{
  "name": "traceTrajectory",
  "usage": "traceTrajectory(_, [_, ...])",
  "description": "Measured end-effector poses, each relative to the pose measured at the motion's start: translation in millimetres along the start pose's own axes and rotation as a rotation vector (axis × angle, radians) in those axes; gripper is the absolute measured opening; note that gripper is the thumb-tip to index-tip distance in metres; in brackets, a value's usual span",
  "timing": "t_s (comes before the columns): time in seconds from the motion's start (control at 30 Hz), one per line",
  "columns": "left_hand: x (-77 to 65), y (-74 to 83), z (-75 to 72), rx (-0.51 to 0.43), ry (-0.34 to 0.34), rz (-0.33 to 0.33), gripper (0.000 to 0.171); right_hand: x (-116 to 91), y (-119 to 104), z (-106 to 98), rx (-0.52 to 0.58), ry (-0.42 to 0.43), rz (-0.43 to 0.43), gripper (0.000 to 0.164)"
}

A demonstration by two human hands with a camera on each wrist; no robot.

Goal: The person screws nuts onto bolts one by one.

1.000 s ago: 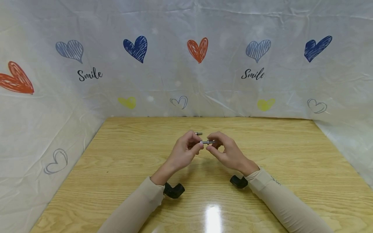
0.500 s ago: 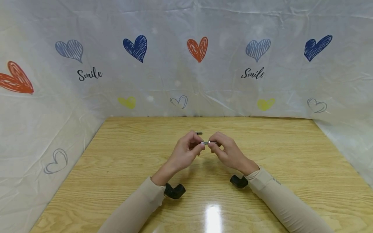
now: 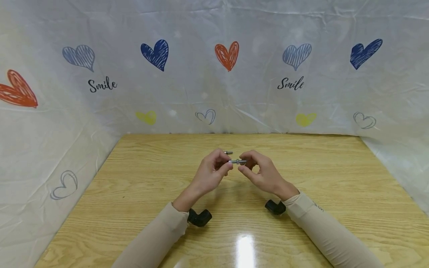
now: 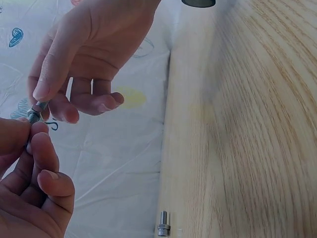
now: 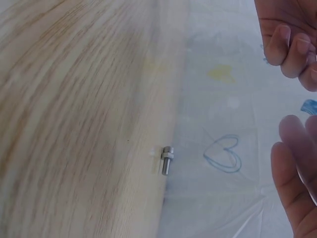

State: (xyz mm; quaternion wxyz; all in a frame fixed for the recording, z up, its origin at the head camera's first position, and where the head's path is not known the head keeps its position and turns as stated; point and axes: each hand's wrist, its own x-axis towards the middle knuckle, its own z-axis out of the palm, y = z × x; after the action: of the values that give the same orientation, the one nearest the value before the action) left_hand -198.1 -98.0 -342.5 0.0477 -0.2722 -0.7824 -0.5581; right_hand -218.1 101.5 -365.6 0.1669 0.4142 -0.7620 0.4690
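Note:
My left hand (image 3: 209,173) pinches one end of a metal bolt (image 3: 243,161) between thumb and fingers, above the table. A nut (image 3: 238,162) sits partway along the shank. My right hand (image 3: 263,173) is around the other end, its thumb and forefinger spread apart with a gap between each and the nut. In the left wrist view the right hand (image 4: 94,54) has its thumb beside the bolt (image 4: 33,116), overlapping its end. The right wrist view shows only parts of the left hand (image 5: 292,44) and right hand (image 5: 294,183); the held bolt is hidden there.
A second bolt with a nut (image 5: 167,157) lies on the wooden table (image 3: 134,186) near its back edge, partly behind the left hand in the head view. A white cloth (image 3: 187,93) printed with hearts hangs behind the table. Black curved mounts (image 3: 200,218) sit at both wrists.
Half a second ago the right fingers pinched the nut; now they have spread off it. The left hand keeps its hold on the bolt, and both hands have shifted slightly away.

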Motion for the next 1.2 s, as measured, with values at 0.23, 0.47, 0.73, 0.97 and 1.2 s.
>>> traceTrajectory(0.23, [2.4, -7.7, -0.1, 0.002, 0.015, -0.014, 0.004, 1, 0, -2, 0.003, 0.048, -0.03, 0.027])
traceTrajectory(0.47, [6.2, -34.1, 2.6, -0.016, 0.026, -0.02, 0.006, 1, 0, -3, 0.004, 0.033, -0.001, 0.016])
traceTrajectory(0.73, [5.1, -38.2, 2.1, 0.017, 0.024, -0.004, 0.006, 1, 3, 0, 0.009, 0.032, -0.016, 0.011])
traceTrajectory(0.97, [6.1, -37.1, 5.4, 0.162, 0.054, 0.075, 0.028, 1, 2, 2, 0.031, 0.048, -0.04, 0.012])
traceTrajectory(1.2, [6.0, -36.9, 7.3, 0.22, 0.066, 0.168, 0.019, 0, 1, 5, 0.049, 0.024, -0.057, 0.014])
